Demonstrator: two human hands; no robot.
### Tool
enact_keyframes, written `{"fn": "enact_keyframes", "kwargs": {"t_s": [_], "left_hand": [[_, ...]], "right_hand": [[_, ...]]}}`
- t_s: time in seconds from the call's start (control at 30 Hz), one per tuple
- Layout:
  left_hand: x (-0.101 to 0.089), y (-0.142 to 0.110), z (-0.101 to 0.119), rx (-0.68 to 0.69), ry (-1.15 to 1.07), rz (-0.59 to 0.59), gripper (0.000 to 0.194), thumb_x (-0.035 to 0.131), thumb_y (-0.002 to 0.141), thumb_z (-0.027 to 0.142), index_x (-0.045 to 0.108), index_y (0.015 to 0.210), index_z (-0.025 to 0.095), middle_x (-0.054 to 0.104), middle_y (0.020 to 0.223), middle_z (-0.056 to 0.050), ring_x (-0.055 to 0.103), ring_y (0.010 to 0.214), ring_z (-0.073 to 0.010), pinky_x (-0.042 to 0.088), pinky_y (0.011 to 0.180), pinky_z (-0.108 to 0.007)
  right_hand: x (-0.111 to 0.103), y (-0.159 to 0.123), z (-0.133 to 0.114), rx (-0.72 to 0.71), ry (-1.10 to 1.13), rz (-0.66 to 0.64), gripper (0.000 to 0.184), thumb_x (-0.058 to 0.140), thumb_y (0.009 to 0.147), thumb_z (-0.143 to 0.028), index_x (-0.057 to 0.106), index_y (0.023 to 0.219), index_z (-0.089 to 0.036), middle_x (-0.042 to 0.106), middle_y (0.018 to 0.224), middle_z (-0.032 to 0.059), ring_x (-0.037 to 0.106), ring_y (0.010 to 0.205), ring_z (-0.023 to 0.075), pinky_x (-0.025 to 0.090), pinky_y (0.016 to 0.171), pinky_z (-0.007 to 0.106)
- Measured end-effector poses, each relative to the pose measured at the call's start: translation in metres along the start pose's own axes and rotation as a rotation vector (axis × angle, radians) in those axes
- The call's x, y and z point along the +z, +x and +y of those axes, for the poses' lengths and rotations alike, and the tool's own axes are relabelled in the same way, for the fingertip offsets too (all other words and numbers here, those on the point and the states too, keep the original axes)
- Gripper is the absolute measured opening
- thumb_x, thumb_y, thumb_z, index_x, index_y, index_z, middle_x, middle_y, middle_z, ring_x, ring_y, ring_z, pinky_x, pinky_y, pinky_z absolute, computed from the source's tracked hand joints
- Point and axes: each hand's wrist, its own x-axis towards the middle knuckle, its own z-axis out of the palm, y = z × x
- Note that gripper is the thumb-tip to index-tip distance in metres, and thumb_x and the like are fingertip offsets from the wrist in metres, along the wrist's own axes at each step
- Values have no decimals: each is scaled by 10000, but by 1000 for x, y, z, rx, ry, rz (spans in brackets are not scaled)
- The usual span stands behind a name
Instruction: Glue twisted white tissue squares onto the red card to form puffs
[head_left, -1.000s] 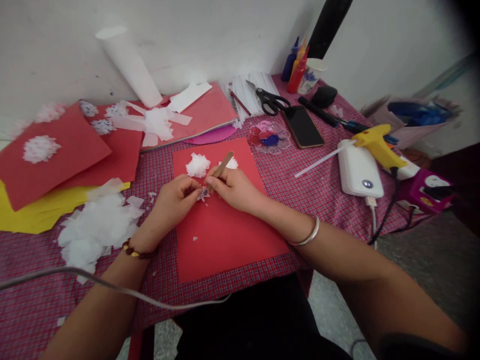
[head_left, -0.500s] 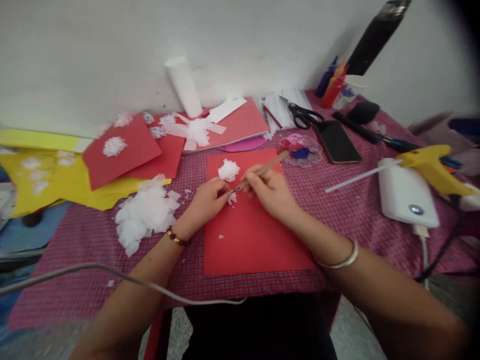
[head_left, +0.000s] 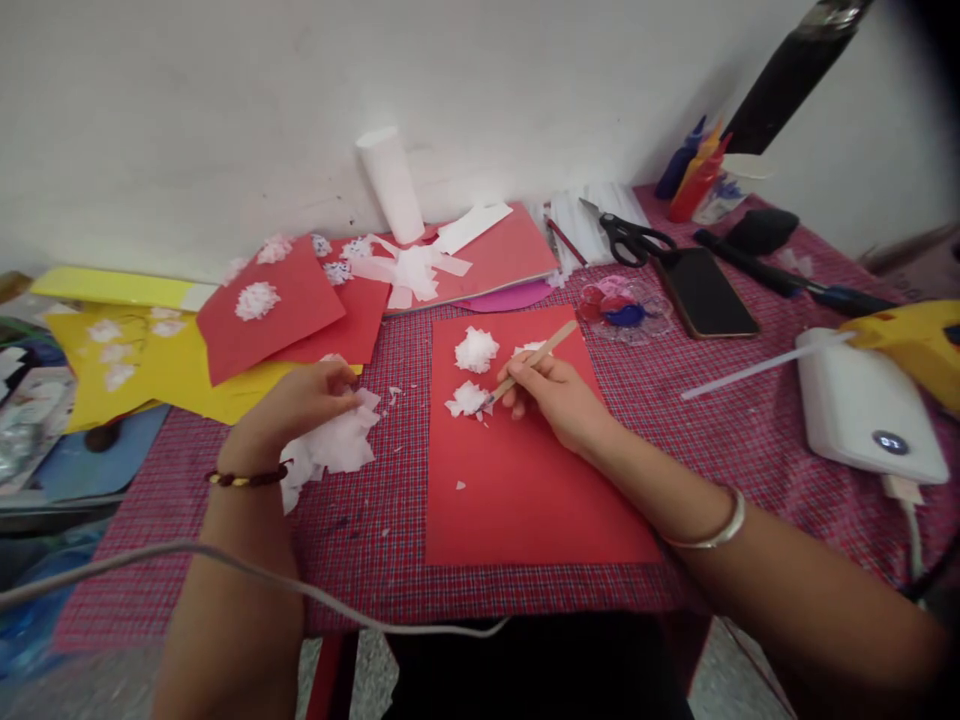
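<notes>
Over the pile of white tissue paper pieces (head_left: 337, 445) is my left hand (head_left: 300, 405), thumb and fingers slightly apart, with no piece visible between them. My right hand (head_left: 551, 395) grips a wooden stick (head_left: 551, 340) like a pen. The stick's darkened lower tip touches the edge of a fluffy white paper tuft (head_left: 469, 398) on the red sheet (head_left: 525, 500). Just above it sits a second white tuft (head_left: 476, 350). Another white tuft (head_left: 531, 348) is partly hidden behind my right hand and the stick.
Behind the sheet lie a plastic palette with paint (head_left: 624, 312), black scissors (head_left: 630, 238) and a phone (head_left: 707, 292). A white power bank (head_left: 870, 405) and yellow glue gun (head_left: 915, 345) are at right. Red cards (head_left: 300, 310) with tufts lie left. A pale cable (head_left: 247, 560) crosses the front.
My left hand has moved left from the lower tuft to the tissue pile. My right hand keeps the stick by the tuft, which now shows fully. The view has shifted slightly.
</notes>
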Motion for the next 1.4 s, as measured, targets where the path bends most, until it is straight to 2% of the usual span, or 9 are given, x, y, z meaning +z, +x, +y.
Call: {"fn": "enact_keyframes", "kwargs": {"t_s": [0.13, 0.2, 0.27, 0.47, 0.53, 0.67, 0.87, 1.13, 1.4], "left_hand": [[8, 5, -1, 50, 71, -88, 180, 677, 679, 333, 599, 756, 190, 582, 649, 0, 506, 572, -151, 343, 522, -254], [10, 6, 3, 70, 13, -115, 185, 674, 690, 342, 564, 658, 195, 554, 594, 9, 483, 540, -138, 328, 498, -243], [12, 5, 10, 72, -101, -77, 233, 702, 686, 355, 544, 613, 200, 538, 568, 12, 463, 512, -128, 315, 474, -237], [28, -8, 64, 56, -783, 145, 234, 783, 660, 303, 577, 645, 194, 552, 592, 29, 493, 540, -99, 382, 517, -214], [39, -13, 84, 2, -904, 135, 231, 809, 629, 282, 602, 663, 186, 571, 586, 35, 486, 521, -84, 365, 495, -197], [58, -17, 106, -59, -937, 78, 240, 841, 586, 283, 683, 722, 165, 636, 645, 15, 533, 566, -76, 393, 528, -179], [69, -18, 110, -80, -971, -17, 214, 834, 582, 261, 717, 737, 171, 688, 696, -5, 589, 623, -99, 441, 584, -194], [71, -22, 115, -45, -975, -30, 149, 798, 609, 197, 742, 746, 179, 711, 706, -9, 605, 631, -101, 458, 599, -193], [65, -19, 108, -131, -1216, -172, 199, 766, 636, 267, 765, 807, 165, 734, 727, -70, 645, 618, -139, 528, 595, -237]], "right_hand": [[0, 0, 2, -4, -14, -11, 278, 598, 853, -412, 586, 731, -163, 620, 581, -1, 531, 458, 77, 426, 444, 205], [-1, 0, 3, -2, -18, -12, 281, 602, 855, -417, 584, 732, -164, 620, 580, 0, 534, 461, 81, 426, 444, 207], [-2, 1, 4, -11, -16, -6, 281, 603, 859, -420, 586, 745, -164, 620, 579, -2, 532, 456, 83, 426, 445, 213], [3, -6, -3, -190, 17, -38, 213, 597, 889, -377, 640, 860, -171, 698, 720, 21, 563, 512, 82, 459, 503, 228], [6, -11, -7, -239, 11, -65, 197, 584, 898, -367, 658, 929, -186, 718, 787, 22, 575, 539, 81, 481, 534, 235], [13, -17, -10, -313, -56, -99, 204, 561, 912, -351, 666, 1010, -205, 711, 853, 17, 577, 594, 79, 500, 575, 235], [13, -15, -4, -357, -126, -122, 194, 537, 928, -299, 669, 1021, -193, 684, 861, 31, 573, 642, 90, 486, 581, 238], [13, -14, -4, -373, -191, -118, 180, 523, 927, -277, 668, 995, -194, 667, 871, 31, 585, 713, 104, 473, 608, 246], [12, -15, -12, -216, -49, -55, 188, 536, 914, -332, 647, 985, -198, 694, 794, 10, 572, 566, 78, 487, 567, 241]]}}
